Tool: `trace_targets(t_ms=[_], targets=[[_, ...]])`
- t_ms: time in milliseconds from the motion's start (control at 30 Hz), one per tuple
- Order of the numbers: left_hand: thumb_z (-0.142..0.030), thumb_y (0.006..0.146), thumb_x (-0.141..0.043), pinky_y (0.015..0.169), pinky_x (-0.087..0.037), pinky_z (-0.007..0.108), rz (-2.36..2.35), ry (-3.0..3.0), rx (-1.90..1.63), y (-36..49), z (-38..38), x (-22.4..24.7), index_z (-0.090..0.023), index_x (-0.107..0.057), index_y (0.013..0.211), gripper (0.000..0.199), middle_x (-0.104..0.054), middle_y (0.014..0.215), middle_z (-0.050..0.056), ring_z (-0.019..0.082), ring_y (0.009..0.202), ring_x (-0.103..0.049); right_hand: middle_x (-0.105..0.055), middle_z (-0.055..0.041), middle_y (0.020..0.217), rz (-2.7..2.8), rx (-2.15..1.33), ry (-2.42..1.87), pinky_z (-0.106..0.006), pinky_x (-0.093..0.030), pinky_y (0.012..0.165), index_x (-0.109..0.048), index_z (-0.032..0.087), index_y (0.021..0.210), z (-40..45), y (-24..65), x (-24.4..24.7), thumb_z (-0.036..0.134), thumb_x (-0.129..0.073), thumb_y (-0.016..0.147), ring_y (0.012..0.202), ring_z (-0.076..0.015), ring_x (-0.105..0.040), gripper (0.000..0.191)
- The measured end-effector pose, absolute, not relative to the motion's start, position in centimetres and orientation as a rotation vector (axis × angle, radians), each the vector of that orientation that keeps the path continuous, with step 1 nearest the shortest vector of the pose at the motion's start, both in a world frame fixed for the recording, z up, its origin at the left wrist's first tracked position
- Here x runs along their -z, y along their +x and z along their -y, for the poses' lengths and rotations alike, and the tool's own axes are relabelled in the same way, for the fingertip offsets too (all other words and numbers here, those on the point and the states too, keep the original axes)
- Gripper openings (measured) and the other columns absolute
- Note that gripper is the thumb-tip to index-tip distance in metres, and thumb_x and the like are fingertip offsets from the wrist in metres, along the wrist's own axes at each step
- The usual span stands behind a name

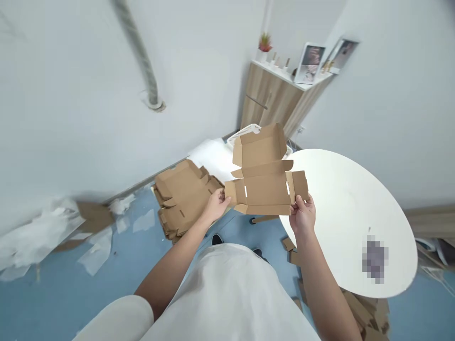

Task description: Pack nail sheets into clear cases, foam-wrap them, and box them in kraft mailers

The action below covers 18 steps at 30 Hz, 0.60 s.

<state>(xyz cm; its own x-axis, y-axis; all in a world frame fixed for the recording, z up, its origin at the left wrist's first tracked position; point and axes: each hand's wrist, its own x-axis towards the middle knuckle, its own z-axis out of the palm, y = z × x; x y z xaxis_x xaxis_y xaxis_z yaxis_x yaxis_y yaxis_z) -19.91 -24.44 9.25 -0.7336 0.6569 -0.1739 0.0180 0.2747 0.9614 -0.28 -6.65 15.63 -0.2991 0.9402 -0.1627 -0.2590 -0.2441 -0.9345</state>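
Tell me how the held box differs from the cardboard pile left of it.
The held box is one piece; the cardboard pile has several layers. The left hand and right hand grip the held box; the cardboard pile lies lower. Both are brown cardboard with flaps.

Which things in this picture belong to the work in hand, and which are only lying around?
In the work:
- unfolded brown cardboard box, held at its side flaps by the left hand and right hand
- probably the stack of flattened brown cardboard boxes

Apparently only around:
- crumpled translucent white sheeting on the floor
- red-and-green potted plant
- white-framed picture
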Motion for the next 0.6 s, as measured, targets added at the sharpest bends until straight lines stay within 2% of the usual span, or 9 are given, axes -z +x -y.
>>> trace_targets(t_ms=[67, 167, 300, 433, 600], targets=[[-0.031, 0.073, -0.055, 0.065, -0.047, 0.025, -1.929, 0.731, -1.444, -18.5, 22.1, -9.2, -0.014, -0.058, 0.095, 0.028, -0.065, 0.082, 0.006, 0.014, 0.068, -0.061, -0.05, 0.009, 0.066, 0.995, -1.663, -1.012, -0.012, -0.042, 0.041, -0.052, 0.027, 0.092, 5.7, 2.7, -15.3, 0.03, -0.068, 0.063, 0.044, -0.0008, -0.043, 0.033], [-0.028, 0.072, -0.053, 0.058, -0.045, 0.023, -1.958, 0.887, -1.342, -16.0, 18.9, -9.6, -0.016, -0.059, 0.086, 0.02, -0.063, 0.076, 0.002, 0.012, 0.06, -0.059, -0.051, 0.0086, 0.067, 0.934, -1.572, -1.072, -0.015, -0.047, 0.046, -0.052, 0.027, 0.093, 4.4, 7.1, -14.6, 0.031, -0.068, 0.063, 0.047, -0.0016, -0.045, 0.034], [-0.028, 0.071, -0.051, 0.054, -0.043, 0.022, -1.998, 1.073, -1.195, -12.3, 15.4, -10.7, -0.017, -0.06, 0.086, 0.02, -0.063, 0.076, 0.0, 0.01, 0.054, -0.056, -0.055, 0.0044, 0.077, 0.953, -1.322, -1.248, -0.024, -0.053, 0.054, -0.054, 0.025, 0.097, 3.2, 13.0, -13.0, 0.04, -0.061, 0.068, 0.061, -0.0074, -0.054, 0.033], [-0.028, 0.073, -0.048, 0.06, -0.044, 0.023, -1.993, 1.264, -1.038, -8.7, 12.3, -11.2, -0.018, -0.059, 0.089, 0.021, -0.064, 0.078, 0.001, 0.013, 0.064, -0.059, -0.058, -0.0025, 0.096, 1.006, -1.149, -1.374, -0.028, -0.054, 0.06, -0.058, 0.021, 0.097, 2.4, 18.1, -10.6, 0.044, -0.056, 0.07, 0.082, -0.0148, -0.056, 0.036], [-0.028, 0.075, -0.045, 0.064, -0.045, 0.025, -1.989, 1.413, -0.81, -4.9, 9.0, -10.6, -0.017, -0.058, 0.092, 0.024, -0.064, 0.078, 0.003, 0.015, 0.068, -0.059, -0.059, -0.0056, 0.097, 1.056, -0.987, -1.538, -0.03, -0.049, 0.061, -0.064, 0.019, 0.091, 2.1, 23.6, -7.5, 0.042, -0.056, 0.069, 0.078, -0.0159, -0.055, 0.033]])
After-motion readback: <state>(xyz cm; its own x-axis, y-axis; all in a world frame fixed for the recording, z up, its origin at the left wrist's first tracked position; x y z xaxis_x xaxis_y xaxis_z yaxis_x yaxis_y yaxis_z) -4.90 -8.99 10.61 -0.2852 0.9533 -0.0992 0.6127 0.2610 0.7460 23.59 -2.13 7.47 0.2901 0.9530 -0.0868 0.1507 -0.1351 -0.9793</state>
